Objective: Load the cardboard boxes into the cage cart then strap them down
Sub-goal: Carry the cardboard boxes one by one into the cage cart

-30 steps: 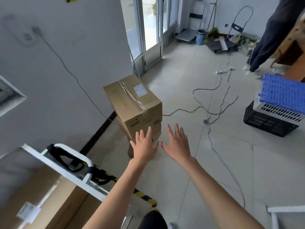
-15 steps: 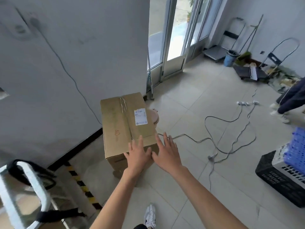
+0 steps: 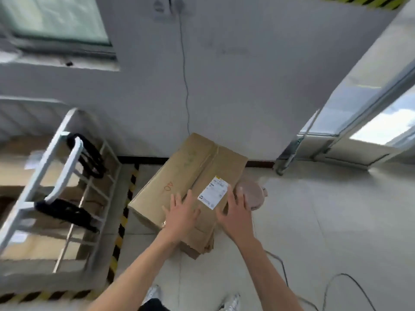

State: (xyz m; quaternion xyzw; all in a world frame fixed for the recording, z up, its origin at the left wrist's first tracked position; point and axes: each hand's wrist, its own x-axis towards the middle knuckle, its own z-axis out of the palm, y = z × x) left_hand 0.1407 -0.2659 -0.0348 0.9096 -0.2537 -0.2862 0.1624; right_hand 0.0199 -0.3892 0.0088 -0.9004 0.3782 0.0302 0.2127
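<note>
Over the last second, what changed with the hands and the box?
Both hands reached forward: the left hand now lies open over the near edge of the cardboard box, the right hand spread at its near right corner. Neither grips yet. The box stayed put.

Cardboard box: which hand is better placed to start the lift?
Right, probably. The right hand spreads open at the right edge of the cardboard box, ready to wrap that side; the left hand lies over its top, short of the left edge.

Left hand (image 3: 182, 215), right hand (image 3: 235, 215) spread over cardboard box (image 3: 190, 173); cage cart (image 3: 60, 176) left
</note>
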